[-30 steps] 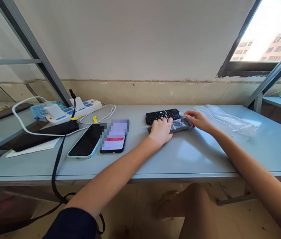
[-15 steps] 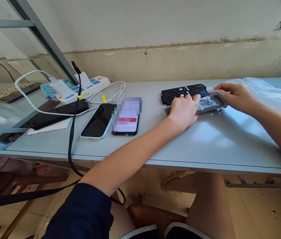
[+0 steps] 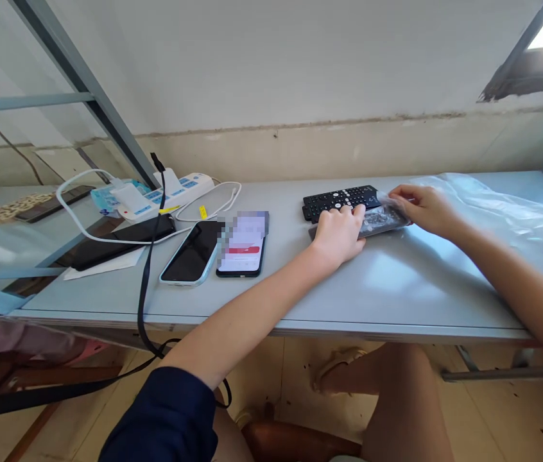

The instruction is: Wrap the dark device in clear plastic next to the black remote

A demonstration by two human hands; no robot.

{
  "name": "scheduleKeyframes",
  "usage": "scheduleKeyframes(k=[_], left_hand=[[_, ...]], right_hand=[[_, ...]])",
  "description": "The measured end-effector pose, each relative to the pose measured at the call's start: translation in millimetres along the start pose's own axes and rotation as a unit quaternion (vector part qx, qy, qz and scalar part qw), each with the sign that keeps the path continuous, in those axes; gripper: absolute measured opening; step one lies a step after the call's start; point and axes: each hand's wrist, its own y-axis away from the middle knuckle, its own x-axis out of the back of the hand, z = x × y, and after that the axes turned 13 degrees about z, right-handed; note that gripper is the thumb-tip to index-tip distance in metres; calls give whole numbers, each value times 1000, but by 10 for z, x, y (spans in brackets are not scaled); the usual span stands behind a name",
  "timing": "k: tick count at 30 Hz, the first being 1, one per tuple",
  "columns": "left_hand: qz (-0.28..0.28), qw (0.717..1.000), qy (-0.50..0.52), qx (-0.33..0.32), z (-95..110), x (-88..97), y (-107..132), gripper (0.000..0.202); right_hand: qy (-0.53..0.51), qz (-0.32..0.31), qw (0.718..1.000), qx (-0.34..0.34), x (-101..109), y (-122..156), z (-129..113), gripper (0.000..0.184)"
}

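Note:
A dark remote control in clear plastic wrapping (image 3: 387,218) lies at a slant on the grey table (image 3: 411,295). My left hand (image 3: 339,236) is closed over its left part, with curled fingers on its top. At the right end, my right hand (image 3: 423,208) pinches the crinkled plastic between thumb and fingers. Just behind the wrapped one are black remote controls (image 3: 341,197) lying close together, with rows of small buttons facing up. My left hand covers part of the wrapped remote's face.
Left of my hands lie a phone with a lit screen (image 3: 242,256) and a dark-screened phone (image 3: 192,251). Behind them are a white power strip (image 3: 193,187) and cables. A black strap (image 3: 142,289) hangs over the table's front edge. Clear plastic sheeting (image 3: 478,199) lies at right.
The camera view has shifted, so the table sits lower and a dark-framed screen shows at upper right. Both hands keep their places on the wrapped remote control.

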Motion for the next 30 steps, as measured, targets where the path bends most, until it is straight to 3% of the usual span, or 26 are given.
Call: scheduleKeyframes(k=[6, 14, 22, 30], left_hand=[[-2, 1000, 13, 9, 0, 27, 0, 49], [13, 999, 20, 28, 4, 19, 2, 48], [39, 995, 50, 78, 25, 42, -10, 42], [38, 992, 41, 111, 1, 89, -23, 43]], right_hand=[[-33, 4, 999, 25, -15, 19, 42, 34], [-49, 28, 998, 11, 22, 51, -41, 39], [-152, 141, 977, -46, 120, 7, -69, 49], [-157, 174, 970, -67, 92, 24, -113, 53]])
